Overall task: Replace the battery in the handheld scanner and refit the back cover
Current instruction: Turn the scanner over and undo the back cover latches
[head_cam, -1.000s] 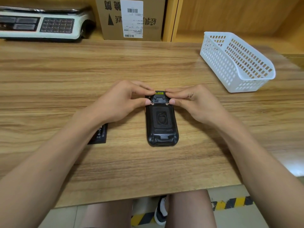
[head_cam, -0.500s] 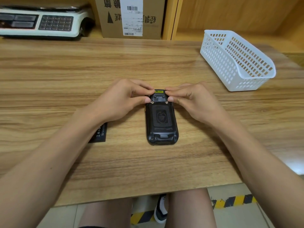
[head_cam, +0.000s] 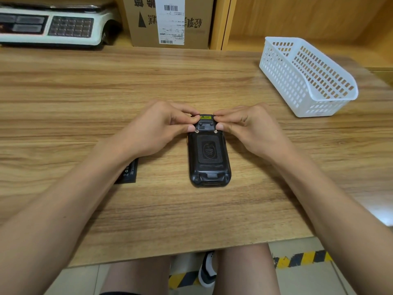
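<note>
The black handheld scanner (head_cam: 209, 156) lies face down in the middle of the wooden table (head_cam: 85, 99), its textured back cover (head_cam: 209, 150) seated on it. My left hand (head_cam: 155, 126) pinches the scanner's far end from the left, thumb by the left screw. My right hand (head_cam: 253, 128) pinches the same end from the right, thumb by the right screw. A flat black battery (head_cam: 128, 172) lies on the table to the left, partly hidden under my left forearm.
A white perforated plastic basket (head_cam: 308, 77) stands at the back right of the table. A weighing scale (head_cam: 49, 26) and a cardboard box (head_cam: 170, 20) sit on the shelf behind. The table's front edge runs just above my knees.
Both hands stay on the scanner's far end with only slight finger shifts. The scanner has not moved on the table.
</note>
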The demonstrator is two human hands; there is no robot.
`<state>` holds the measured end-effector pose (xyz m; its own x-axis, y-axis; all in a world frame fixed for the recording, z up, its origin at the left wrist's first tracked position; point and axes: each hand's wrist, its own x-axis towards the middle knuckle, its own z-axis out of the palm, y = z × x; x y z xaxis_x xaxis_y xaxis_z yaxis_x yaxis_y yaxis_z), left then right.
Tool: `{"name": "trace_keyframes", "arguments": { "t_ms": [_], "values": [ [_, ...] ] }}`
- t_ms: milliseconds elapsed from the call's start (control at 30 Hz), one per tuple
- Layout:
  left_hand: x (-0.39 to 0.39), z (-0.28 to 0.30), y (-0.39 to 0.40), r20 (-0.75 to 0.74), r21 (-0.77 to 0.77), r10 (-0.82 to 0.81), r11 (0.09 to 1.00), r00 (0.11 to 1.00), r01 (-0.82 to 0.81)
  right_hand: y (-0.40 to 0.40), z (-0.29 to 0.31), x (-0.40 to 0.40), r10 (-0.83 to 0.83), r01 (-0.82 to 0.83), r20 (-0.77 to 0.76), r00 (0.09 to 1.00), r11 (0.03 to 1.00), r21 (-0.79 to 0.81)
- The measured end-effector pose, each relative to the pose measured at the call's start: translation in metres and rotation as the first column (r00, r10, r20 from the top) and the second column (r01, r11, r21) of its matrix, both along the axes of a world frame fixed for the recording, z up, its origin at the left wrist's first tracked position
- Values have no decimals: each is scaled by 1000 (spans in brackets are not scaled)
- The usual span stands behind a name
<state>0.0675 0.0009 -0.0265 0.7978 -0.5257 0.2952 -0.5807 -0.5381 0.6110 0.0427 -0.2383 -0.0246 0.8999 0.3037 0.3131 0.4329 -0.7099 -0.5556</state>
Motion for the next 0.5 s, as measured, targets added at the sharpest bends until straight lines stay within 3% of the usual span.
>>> {"name": "trace_keyframes", "arguments": {
  "t_ms": [500],
  "values": [
    [-1,-3,2,224,83,-90,994,970,73,2,-1,-4,-21,24,-37,999,998,64]
  ]
}}
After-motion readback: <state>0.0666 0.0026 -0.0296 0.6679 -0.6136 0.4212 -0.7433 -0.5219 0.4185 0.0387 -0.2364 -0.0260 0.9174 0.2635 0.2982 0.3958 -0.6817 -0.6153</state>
